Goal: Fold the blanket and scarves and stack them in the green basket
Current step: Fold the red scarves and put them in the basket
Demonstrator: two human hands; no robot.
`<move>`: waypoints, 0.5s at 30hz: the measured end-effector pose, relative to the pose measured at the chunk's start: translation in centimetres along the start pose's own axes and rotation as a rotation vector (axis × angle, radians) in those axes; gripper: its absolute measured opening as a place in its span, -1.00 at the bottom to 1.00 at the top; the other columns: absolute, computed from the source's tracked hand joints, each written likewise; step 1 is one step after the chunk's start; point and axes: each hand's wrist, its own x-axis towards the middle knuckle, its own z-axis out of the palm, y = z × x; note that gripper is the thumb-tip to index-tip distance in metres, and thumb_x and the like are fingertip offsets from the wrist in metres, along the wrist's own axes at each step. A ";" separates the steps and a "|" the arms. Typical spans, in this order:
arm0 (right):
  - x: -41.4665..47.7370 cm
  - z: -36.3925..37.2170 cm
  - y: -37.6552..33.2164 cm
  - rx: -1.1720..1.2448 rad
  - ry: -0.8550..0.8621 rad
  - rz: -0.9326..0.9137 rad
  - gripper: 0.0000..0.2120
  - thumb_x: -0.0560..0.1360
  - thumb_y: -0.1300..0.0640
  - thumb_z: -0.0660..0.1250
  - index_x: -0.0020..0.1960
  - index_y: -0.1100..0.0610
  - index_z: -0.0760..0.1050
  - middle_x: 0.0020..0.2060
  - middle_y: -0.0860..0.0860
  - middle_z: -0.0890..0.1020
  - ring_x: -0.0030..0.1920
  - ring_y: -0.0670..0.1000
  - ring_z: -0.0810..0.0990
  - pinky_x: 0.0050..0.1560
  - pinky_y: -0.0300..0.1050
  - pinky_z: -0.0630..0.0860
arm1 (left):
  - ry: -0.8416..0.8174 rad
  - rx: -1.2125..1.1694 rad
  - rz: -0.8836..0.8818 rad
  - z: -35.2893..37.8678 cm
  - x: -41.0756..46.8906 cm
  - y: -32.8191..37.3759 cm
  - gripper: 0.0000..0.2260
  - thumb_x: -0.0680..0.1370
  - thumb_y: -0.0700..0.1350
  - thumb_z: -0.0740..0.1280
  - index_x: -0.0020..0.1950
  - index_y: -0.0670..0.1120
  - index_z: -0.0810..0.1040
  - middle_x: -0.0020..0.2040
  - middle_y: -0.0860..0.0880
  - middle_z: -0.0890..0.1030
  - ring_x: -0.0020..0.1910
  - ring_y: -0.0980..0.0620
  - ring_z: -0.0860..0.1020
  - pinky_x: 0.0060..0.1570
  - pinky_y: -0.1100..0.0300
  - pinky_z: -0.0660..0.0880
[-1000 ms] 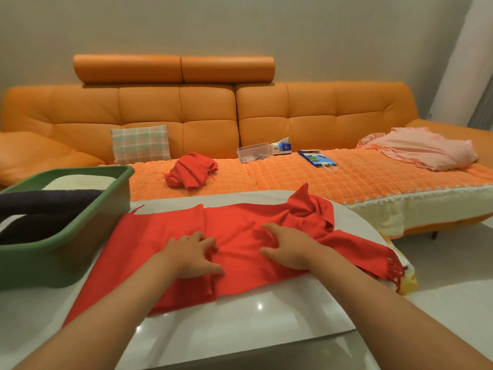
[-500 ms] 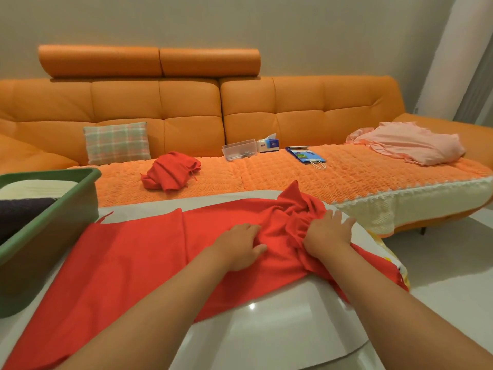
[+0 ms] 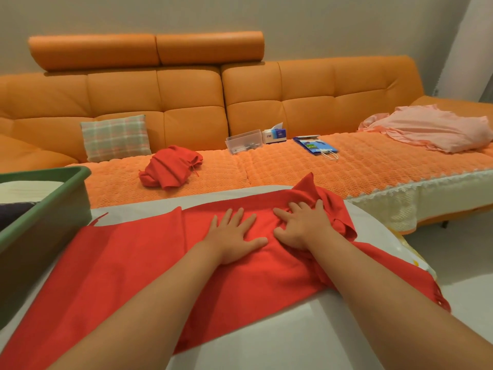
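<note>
Red scarf (image 3: 128,263) is under both my hands, spread on the white table (image 3: 266,343). My left hand (image 3: 232,237) lies flat on the cloth near its middle, fingers straight, clasping nothing. My right hand (image 3: 301,228), just beside it, presses with spread fingers into the rumpled part; I see no fold pinched or closed in it.

The scarf's long axis runs from the near left corner of the view across to the right. Left of my hands it lies smooth and flat. Right of them it is bunched into a peak at the far edge of the table, and the fringed end hangs over the table's right edge.

I count two red scarves: this one, and a second red scarf (image 3: 170,168) crumpled on the sofa (image 3: 186,97) beyond the table. One green basket (image 3: 61,214) stands on the table at the left, well apart from my hands, with one cream folded piece (image 3: 29,188) and one dark piece (image 3: 13,212) inside. One pink cloth (image 3: 432,129) lies heaped at the sofa's right end.
</note>
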 end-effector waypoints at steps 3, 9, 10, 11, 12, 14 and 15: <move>-0.1 -1.2 -0.7 -0.100 0.001 -0.026 -0.37 0.51 -0.15 0.01 0.58 -0.14 0.13 0.55 0.15 0.20 0.56 0.20 0.08 0.46 0.41 -0.17 | 0.100 -0.037 0.027 -0.1 -0.6 -0.4 -0.39 0.61 0.31 0.01 0.61 0.13 0.00 0.63 0.01 -0.03 0.60 0.00 -0.08 0.54 -0.09 -0.16; -2.3 -4.2 -4.8 0.029 0.050 -0.167 -0.41 0.54 -0.03 0.12 0.58 -0.07 0.18 0.58 0.11 0.15 0.59 0.14 0.01 0.52 0.30 -0.10 | 0.400 0.014 -0.003 -1.7 -5.3 -3.9 -0.61 0.65 0.05 0.12 0.47 0.03 0.35 0.44 -0.01 0.39 0.41 -0.04 0.34 0.34 0.02 0.28; -2.8 -4.6 -5.9 0.061 0.058 -0.196 -0.43 0.56 -0.04 0.12 0.57 -0.06 0.21 0.57 0.11 0.18 0.58 0.14 0.05 0.52 0.27 -0.05 | 0.426 0.039 -0.018 -1.8 -6.6 -4.7 -0.65 0.64 0.04 0.14 0.42 0.03 0.39 0.37 -0.01 0.44 0.35 -0.05 0.38 0.28 0.02 0.32; -3.3 -4.9 -7.1 0.091 0.069 -0.226 -0.45 0.57 -0.06 0.13 0.55 -0.06 0.23 0.55 0.10 0.22 0.56 0.13 0.10 0.51 0.23 0.02 | 0.446 0.060 -0.038 -1.8 -8.0 -5.4 -0.68 0.62 0.02 0.16 0.37 0.03 0.42 0.31 -0.01 0.47 0.30 -0.06 0.41 0.24 0.02 0.35; -3.8 -5.1 -8.2 0.123 0.081 -0.254 -0.46 0.57 -0.08 0.13 0.54 -0.06 0.26 0.53 0.10 0.28 0.54 0.12 0.16 0.50 0.19 0.08 | 0.464 0.071 -0.061 -1.9 -9.4 -6.1 -0.70 0.61 0.00 0.17 0.33 0.02 0.44 0.25 -0.01 0.48 0.26 -0.07 0.43 0.20 0.01 0.37; -4.9 -5.3 -10.5 0.205 0.091 -0.300 -0.48 0.58 -0.08 0.13 0.53 -0.06 0.28 0.50 0.09 0.33 0.51 0.10 0.23 0.47 0.13 0.17 | 0.489 0.072 -0.121 -1.8 -12.1 -7.4 -0.74 0.59 -0.04 0.20 0.27 0.00 0.46 0.18 -0.04 0.50 0.19 -0.10 0.46 0.13 -0.01 0.41; -5.4 -5.4 -11.6 0.245 0.086 -0.316 -0.49 0.59 -0.07 0.12 0.53 -0.06 0.29 0.50 0.08 0.34 0.50 0.09 0.26 0.46 0.12 0.20 | 0.495 0.079 -0.155 -1.7 -13.4 -8.1 -0.75 0.57 -0.06 0.22 0.24 -0.02 0.48 0.14 -0.05 0.50 0.15 -0.12 0.47 0.08 -0.03 0.43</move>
